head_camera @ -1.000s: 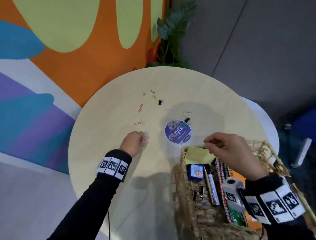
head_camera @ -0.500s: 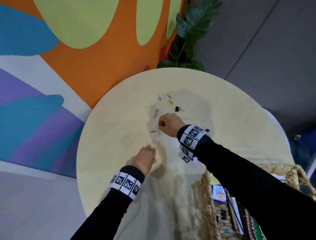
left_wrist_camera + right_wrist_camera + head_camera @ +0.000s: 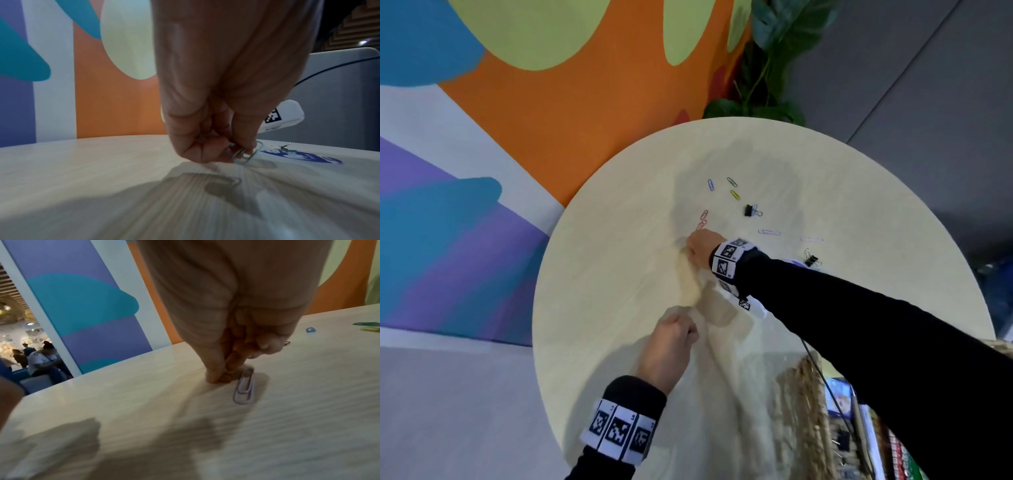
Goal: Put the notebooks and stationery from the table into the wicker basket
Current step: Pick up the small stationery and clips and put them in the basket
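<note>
In the head view my left hand (image 3: 690,330) hovers low over the round table (image 3: 859,192). The left wrist view shows its thumb and forefinger pinching a pale paper clip (image 3: 245,154). My right hand (image 3: 690,248) reaches across to the left of the scattered clips, just below two red paper clips (image 3: 703,219). Its thumb and forefinger tips (image 3: 213,378) press together on the table top. A lilac paper clip (image 3: 243,386) lies right beside them. Whether anything sits between those tips is hidden. The wicker basket (image 3: 801,394) stands at the lower right, half under my right arm.
Blue (image 3: 711,184), green (image 3: 731,182) and yellow (image 3: 735,195) paper clips lie farther out, with a black binder clip (image 3: 749,210) to their right. Another lilac clip (image 3: 769,232) and a second binder clip (image 3: 811,259) lie right of my wrist. A round blue sticker (image 3: 300,156) lies flat.
My right hand left the basket rim and crossed to the clips at the table's middle, then lowered its fingertips onto the table. The left hand stayed closed and shifted little.
</note>
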